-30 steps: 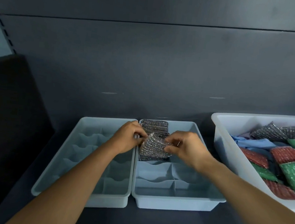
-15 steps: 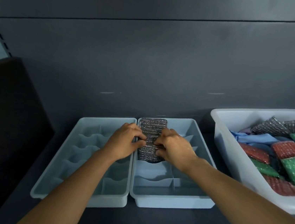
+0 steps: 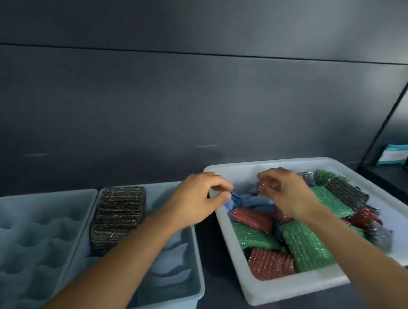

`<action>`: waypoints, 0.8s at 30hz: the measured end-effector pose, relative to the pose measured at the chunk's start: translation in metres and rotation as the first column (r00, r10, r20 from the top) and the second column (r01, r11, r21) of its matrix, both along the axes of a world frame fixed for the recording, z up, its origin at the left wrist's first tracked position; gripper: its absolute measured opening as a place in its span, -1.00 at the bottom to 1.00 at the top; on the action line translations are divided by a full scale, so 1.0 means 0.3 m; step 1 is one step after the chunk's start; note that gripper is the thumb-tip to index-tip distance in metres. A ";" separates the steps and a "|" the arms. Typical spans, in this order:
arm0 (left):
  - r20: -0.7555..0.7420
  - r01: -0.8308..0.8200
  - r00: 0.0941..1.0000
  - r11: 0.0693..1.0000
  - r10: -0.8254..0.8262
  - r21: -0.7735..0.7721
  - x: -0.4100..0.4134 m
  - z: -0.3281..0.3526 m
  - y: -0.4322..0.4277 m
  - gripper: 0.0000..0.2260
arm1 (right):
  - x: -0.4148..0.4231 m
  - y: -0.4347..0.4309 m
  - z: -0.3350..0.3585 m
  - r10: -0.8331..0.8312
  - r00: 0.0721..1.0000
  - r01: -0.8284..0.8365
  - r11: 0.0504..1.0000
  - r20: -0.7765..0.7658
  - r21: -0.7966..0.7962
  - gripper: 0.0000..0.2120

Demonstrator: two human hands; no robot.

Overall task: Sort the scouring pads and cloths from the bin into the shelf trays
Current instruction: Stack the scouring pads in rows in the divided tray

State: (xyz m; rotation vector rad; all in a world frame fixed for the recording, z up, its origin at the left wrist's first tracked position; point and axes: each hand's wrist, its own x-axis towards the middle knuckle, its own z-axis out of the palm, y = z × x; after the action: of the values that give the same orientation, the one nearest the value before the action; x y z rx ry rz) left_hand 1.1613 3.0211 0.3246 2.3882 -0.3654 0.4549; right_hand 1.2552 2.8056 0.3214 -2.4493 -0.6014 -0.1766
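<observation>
Blue crumpled fabric cloth (image 3: 250, 203) lies in the white plastic bin (image 3: 284, 290), among red and green mesh scouring pads (image 3: 307, 245). Your left hand (image 3: 197, 199) pinches its near corner, thumb to forefinger, at the bin's left rim. Your right hand (image 3: 285, 189) curls down at the cloth's far edge; hold not resolvable. Step: cloth pick-up. Next, likely: lift it clear and choose a vacant compartment in the pale blue divided tray (image 3: 177, 291), beside the stacked silver pads (image 3: 120, 211).

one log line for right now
phase: picking from bin | left hand: pinches blue cloth | right hand: pinches same cloth | tray: silver pads stacked
</observation>
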 end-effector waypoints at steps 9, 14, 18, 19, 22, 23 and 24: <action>-0.589 0.300 0.808 0.866 -0.007 0.401 0.257 -0.047 -0.202 -0.42 | 0.208 -0.081 -0.044 -0.078 0.996 0.057 0.929 -0.043 -0.366 -0.36; -0.551 0.301 0.830 0.764 0.084 0.571 0.286 -0.068 -0.235 -0.44 | 0.240 -0.077 -0.062 -0.122 0.993 0.110 0.882 0.004 -0.459 -0.72; -0.417 0.234 0.908 0.779 0.038 0.581 0.270 -0.054 -0.235 -0.75 | 0.214 -0.092 -0.024 -0.123 0.992 0.123 0.964 0.015 -0.235 -0.85; -0.370 0.196 0.928 0.801 0.034 0.566 0.259 -0.048 -0.228 -0.79 | 0.198 -0.097 -0.005 -0.128 0.992 0.126 0.986 -0.016 -0.105 -0.86; -0.177 0.049 0.984 0.889 0.036 0.454 0.195 -0.032 -0.179 -0.81 | 0.124 -0.098 0.063 -0.102 0.992 0.115 0.968 -0.072 0.224 -0.81; -0.107 0.007 0.994 0.923 0.037 0.385 0.167 -0.026 -0.155 -0.81 | 0.096 -0.095 0.081 -0.093 0.993 0.109 0.953 -0.068 0.283 -0.79; -0.051 -0.019 0.998 0.952 0.037 0.306 0.135 -0.016 -0.130 -0.81 | 0.069 -0.089 0.096 -0.090 0.993 0.109 0.935 -0.072 0.338 -0.78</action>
State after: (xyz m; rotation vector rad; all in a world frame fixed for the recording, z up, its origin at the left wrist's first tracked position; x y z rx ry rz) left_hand 1.2019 2.9822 0.3198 2.7037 -0.4010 0.3642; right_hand 1.2760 2.7789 0.3501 -2.1396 -0.3849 -0.2328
